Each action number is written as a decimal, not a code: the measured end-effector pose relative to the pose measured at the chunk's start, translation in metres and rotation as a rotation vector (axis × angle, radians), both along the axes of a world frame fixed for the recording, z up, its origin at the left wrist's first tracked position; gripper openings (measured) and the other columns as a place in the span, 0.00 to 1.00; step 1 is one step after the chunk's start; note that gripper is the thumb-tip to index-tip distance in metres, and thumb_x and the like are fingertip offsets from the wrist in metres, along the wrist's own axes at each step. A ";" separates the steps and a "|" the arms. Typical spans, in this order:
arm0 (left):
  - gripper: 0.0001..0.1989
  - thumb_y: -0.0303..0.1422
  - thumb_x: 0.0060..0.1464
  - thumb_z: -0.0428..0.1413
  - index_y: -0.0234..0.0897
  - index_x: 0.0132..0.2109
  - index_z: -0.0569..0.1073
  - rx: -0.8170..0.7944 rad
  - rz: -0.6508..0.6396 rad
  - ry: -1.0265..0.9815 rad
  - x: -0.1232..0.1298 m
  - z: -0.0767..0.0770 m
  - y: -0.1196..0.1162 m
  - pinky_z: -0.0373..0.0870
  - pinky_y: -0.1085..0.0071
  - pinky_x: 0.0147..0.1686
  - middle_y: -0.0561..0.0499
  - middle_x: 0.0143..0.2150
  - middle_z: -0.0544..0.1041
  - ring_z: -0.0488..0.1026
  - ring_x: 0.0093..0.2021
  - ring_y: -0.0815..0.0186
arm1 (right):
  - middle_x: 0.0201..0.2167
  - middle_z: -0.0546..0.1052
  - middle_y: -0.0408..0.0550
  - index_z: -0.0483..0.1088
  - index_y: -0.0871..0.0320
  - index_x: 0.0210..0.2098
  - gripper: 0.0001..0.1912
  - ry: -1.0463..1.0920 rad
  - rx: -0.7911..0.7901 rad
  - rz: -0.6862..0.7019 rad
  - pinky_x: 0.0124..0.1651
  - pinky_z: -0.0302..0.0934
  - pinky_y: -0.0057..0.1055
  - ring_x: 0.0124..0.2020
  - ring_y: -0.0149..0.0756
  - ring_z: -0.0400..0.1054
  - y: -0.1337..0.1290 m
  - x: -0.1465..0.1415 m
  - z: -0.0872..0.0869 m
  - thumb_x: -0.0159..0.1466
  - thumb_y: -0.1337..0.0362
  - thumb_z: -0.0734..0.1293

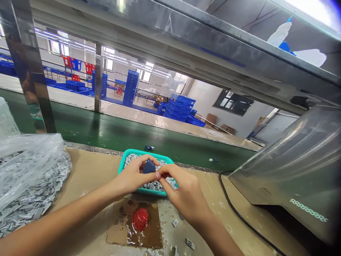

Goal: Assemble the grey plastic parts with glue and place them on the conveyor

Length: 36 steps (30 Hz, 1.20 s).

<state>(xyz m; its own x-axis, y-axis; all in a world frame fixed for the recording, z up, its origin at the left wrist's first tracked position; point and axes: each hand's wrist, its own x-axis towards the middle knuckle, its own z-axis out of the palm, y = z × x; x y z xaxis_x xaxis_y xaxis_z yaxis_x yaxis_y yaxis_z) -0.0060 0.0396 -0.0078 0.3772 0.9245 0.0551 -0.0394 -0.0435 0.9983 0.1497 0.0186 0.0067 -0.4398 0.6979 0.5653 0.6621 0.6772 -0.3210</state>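
Your left hand (134, 174) is clamping a dark blue piece (149, 166) between its fingers; your right hand (184, 182) is bunching its fingers alongside, grip unclear. Below them, a teal basket (153, 193) is holding grey parts (153, 185).

A tilted head-worn view looks forward and down across the nearby table (87, 165) and over a green conveyor belt (183, 147) beyond.
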 end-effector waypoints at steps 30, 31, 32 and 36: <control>0.12 0.30 0.50 0.52 0.38 0.44 0.65 -0.200 0.018 -0.056 -0.003 0.003 0.001 0.63 0.73 0.30 0.52 0.32 0.66 0.69 0.30 0.70 | 0.27 0.76 0.46 0.71 0.55 0.29 0.07 -0.074 -0.236 -0.033 0.35 0.58 0.38 0.31 0.37 0.64 -0.059 0.042 -0.082 0.56 0.72 0.63; 0.12 0.30 0.50 0.52 0.37 0.43 0.65 -0.223 0.022 -0.097 -0.003 0.003 0.001 0.63 0.73 0.30 0.52 0.33 0.67 0.68 0.30 0.71 | 0.27 0.76 0.46 0.71 0.55 0.29 0.07 -0.079 -0.233 -0.036 0.34 0.57 0.38 0.31 0.37 0.64 -0.059 0.041 -0.083 0.56 0.72 0.63; 0.12 0.30 0.49 0.53 0.37 0.43 0.64 -0.246 0.030 -0.135 -0.003 0.003 0.001 0.62 0.74 0.29 0.51 0.33 0.68 0.67 0.30 0.71 | 0.27 0.76 0.45 0.71 0.55 0.28 0.08 -0.078 -0.231 -0.037 0.34 0.56 0.38 0.31 0.37 0.63 -0.059 0.040 -0.083 0.56 0.72 0.63; 0.15 0.28 0.42 0.59 0.35 0.39 0.65 -0.255 0.067 -0.180 -0.005 0.000 0.005 0.58 0.76 0.25 0.52 0.31 0.68 0.62 0.26 0.75 | 0.26 0.75 0.45 0.71 0.54 0.28 0.10 -0.079 -0.199 -0.033 0.33 0.54 0.37 0.31 0.37 0.63 -0.060 0.037 -0.086 0.55 0.74 0.62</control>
<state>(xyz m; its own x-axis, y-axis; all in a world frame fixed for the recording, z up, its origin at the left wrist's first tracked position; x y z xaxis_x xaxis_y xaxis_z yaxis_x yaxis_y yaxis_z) -0.0106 0.0443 -0.0074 0.3203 0.9395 -0.1217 -0.2220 0.1993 0.9545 0.1869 -0.0417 -0.0790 -0.4521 0.8072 0.3795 0.7115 0.5830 -0.3923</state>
